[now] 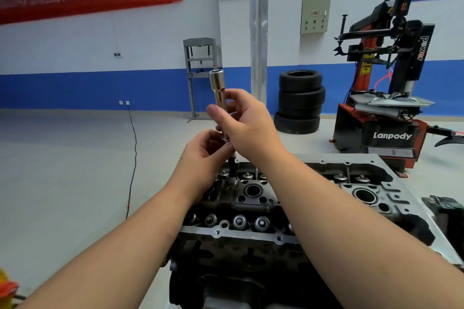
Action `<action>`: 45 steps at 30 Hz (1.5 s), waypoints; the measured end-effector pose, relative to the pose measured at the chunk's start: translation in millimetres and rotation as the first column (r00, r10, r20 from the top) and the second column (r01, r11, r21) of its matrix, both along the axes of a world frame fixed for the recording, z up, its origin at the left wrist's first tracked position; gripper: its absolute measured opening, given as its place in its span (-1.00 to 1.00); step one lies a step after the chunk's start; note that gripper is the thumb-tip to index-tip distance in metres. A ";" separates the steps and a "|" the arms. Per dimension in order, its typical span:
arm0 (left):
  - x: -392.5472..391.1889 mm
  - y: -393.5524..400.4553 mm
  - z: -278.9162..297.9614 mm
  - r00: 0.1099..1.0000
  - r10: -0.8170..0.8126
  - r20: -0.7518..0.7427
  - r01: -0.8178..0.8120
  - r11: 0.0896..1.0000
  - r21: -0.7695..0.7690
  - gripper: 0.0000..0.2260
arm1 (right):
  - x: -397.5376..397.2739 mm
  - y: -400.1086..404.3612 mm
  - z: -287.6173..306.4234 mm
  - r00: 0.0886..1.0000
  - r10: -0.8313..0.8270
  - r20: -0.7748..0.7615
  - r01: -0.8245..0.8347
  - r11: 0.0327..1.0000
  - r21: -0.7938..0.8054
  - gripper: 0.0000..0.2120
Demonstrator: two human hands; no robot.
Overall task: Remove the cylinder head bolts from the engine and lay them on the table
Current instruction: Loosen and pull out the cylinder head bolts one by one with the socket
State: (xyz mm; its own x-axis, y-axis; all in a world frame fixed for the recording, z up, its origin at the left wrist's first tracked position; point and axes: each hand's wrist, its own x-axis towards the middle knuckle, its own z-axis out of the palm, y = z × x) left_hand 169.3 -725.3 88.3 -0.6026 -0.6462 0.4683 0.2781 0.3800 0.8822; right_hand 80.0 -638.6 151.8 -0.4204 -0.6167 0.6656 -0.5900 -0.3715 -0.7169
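Right hand (247,124) grips the long socket (219,90); left hand (204,158) pinches the bolt (232,163) below it, above the engine (276,208).

Grey floor (62,183): tyre stack (300,101), tyre changer (384,113)

"Lanpody", seemingly "power": tyre changer (391,113)

Place: car repair workshop
Evidence: red-and-black tyre-changing machine (384,98); stacked black rubber tyres (300,101) just left of it; grey steel press frame (199,78) further left.
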 end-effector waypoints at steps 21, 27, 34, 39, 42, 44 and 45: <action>-3.1 -5.1 -1.9 0.999 -0.043 0.011 0.044 0.999 -0.006 -0.85 | -3.4 -0.4 0.7 0.997 -0.054 -0.046 0.054 0.999 0.002 -0.78; -3.1 -3.1 -1.3 1.000 0.009 -0.008 -0.009 1.000 -0.018 -0.76 | 0.1 0.2 -2.0 0.988 -0.067 -0.142 0.063 0.997 -0.032 -0.88; -2.8 -6.6 -1.3 1.000 -0.028 0.002 0.028 1.000 -0.005 -0.87 | -0.3 0.9 1.3 0.997 0.015 -0.069 -0.012 0.999 0.041 -0.51; -4.4 -9.3 -2.9 0.999 0.018 -0.026 -0.018 1.000 0.000 -0.87 | 3.1 0.3 -1.0 0.994 0.024 -0.103 -0.023 1.000 0.012 -0.58; -5.3 -8.1 -2.4 1.000 -0.010 -0.017 0.009 1.000 -0.024 -0.87 | 2.8 0.6 -1.2 0.989 -0.049 -0.139 0.042 0.998 -0.049 -0.70; -4.6 -7.3 -1.8 0.999 -0.043 -0.014 0.043 0.999 -0.014 -0.90 | 0.6 0.4 -0.5 0.990 -0.053 -0.127 0.048 0.998 -0.043 -0.72; -4.0 -6.1 -1.6 0.998 -0.067 -0.008 0.067 0.998 0.008 -0.88 | 0.1 0.4 0.1 0.993 -0.036 -0.109 0.034 0.999 -0.022 -0.67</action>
